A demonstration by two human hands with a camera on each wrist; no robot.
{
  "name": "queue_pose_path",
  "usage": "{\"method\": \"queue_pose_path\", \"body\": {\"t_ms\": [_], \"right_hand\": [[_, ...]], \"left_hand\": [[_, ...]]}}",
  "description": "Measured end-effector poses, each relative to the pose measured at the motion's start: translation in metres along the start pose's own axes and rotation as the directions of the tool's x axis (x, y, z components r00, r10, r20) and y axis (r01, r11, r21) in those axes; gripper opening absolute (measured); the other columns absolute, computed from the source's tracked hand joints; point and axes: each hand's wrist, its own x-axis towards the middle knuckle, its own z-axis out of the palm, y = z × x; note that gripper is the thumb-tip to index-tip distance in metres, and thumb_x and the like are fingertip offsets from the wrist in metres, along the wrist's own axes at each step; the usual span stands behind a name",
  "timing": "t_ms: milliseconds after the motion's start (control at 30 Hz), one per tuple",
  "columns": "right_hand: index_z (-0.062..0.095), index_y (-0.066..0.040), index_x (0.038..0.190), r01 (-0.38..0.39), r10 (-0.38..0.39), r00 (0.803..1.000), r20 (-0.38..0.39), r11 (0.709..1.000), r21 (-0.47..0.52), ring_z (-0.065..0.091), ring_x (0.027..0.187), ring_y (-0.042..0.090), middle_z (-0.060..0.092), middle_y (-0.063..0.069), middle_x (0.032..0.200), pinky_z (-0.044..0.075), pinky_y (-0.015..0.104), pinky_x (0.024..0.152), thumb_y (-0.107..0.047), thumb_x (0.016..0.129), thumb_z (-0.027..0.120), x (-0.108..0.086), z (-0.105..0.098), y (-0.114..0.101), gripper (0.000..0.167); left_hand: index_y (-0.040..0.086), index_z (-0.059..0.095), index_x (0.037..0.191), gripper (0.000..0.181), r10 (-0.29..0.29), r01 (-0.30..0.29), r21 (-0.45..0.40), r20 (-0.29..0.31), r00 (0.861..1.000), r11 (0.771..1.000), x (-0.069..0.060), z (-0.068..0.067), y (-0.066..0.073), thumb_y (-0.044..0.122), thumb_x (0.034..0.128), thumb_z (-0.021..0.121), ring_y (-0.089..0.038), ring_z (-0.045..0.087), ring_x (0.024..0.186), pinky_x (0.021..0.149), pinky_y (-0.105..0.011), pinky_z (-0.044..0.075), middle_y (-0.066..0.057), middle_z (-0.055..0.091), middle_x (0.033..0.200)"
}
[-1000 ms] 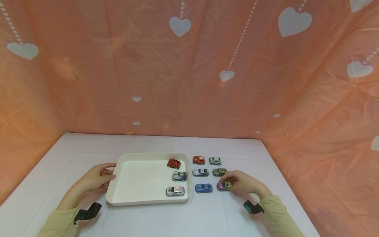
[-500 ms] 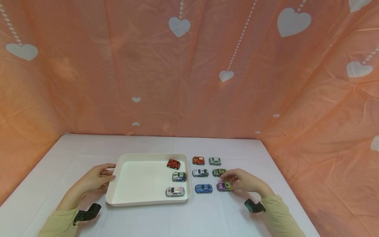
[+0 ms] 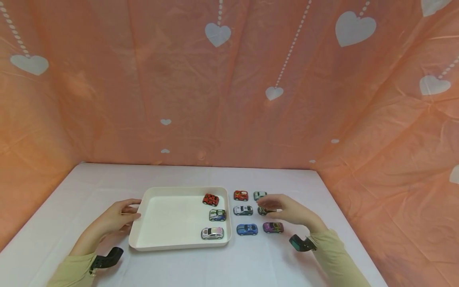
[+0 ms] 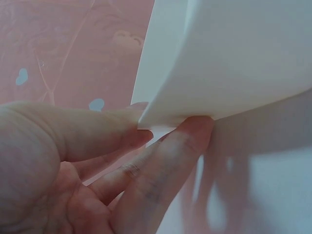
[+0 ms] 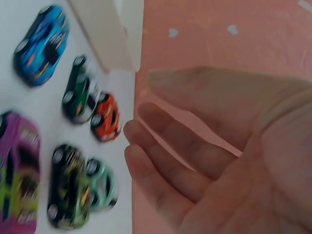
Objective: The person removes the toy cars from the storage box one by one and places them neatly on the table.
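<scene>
A camouflage-green toy car [image 5: 70, 187] sits on the worktop [image 3: 251, 263] beneath the right hand's [image 3: 288, 210] fingers [image 5: 161, 185], which partly hide it from the head view. They are loosely spread, thumb well apart, holding nothing. A pinch across its long sides would likely lift it best, clearing the mint car [image 5: 103, 183] near the fingertips. Its long axis runs roughly along the fingers; nose direction is unclear. The left hand [image 3: 116, 217] pinches the tray [image 3: 179, 248] edge.
</scene>
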Motion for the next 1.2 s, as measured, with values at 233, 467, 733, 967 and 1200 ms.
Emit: {"method": "queue_pose_path", "body": {"t_ms": [233,467,733,967,1200], "right_hand": [[0.055,-0.005,0.132,0.069,-0.070,0.997,0.019,0.996,0.064,0.052,0.120,0.033,0.055,0.017,0.131,0.042,0.042,0.098,-0.007,0.092,0.062,0.022,0.005,-0.018,0.040],[0.055,-0.008,0.133,0.094,-0.099,0.993,0.060,0.992,0.088,0.050,0.124,0.029,0.054,0.014,0.134,0.039,0.040,0.101,-0.001,0.092,0.061,0.051,0.013,-0.032,0.042],[0.053,-0.006,0.134,0.079,-0.087,0.994,0.067,0.991,0.106,0.049,0.124,0.030,0.053,0.015,0.135,0.039,0.037,0.101,-0.006,0.090,0.066,0.085,0.024,-0.037,0.046],[0.052,0.001,0.134,0.098,-0.104,0.989,0.104,0.993,0.064,0.048,0.125,0.031,0.052,0.018,0.135,0.039,0.036,0.101,-0.001,0.092,0.060,0.110,0.036,-0.043,0.042],[0.052,0.003,0.133,0.106,-0.108,0.986,0.126,0.994,0.016,0.051,0.121,0.030,0.055,0.017,0.132,0.040,0.037,0.100,0.002,0.091,0.060,0.133,0.049,-0.045,0.042]], "left_hand": [[-0.011,0.038,0.136,0.054,-0.009,0.009,-0.001,-0.003,1.000,1.000,0.000,0.000,0.001,0.006,0.0913,0.062,-0.022,0.058,0.078,0.060,-0.035,0.050,-0.033,0.056,0.116],[-0.011,0.037,0.137,0.054,-0.026,0.026,-0.005,0.000,1.000,1.000,-0.001,0.001,0.001,0.006,0.0918,0.062,-0.022,0.057,0.079,0.061,-0.034,0.050,-0.032,0.055,0.115],[-0.011,0.036,0.138,0.055,-0.036,0.036,-0.017,0.003,0.999,0.999,-0.001,0.001,0.001,0.006,0.0921,0.061,-0.022,0.060,0.081,0.063,-0.035,0.051,-0.029,0.057,0.113],[-0.011,0.039,0.136,0.052,-0.012,0.012,-0.003,-0.003,1.000,1.000,-0.001,0.000,0.002,0.006,0.0919,0.061,-0.022,0.058,0.078,0.062,-0.036,0.051,-0.032,0.056,0.114],[-0.011,0.038,0.136,0.053,-0.003,0.003,-0.006,0.000,1.000,1.000,-0.001,0.000,0.001,0.006,0.0918,0.061,-0.023,0.059,0.080,0.063,-0.036,0.052,-0.032,0.056,0.114]]}}
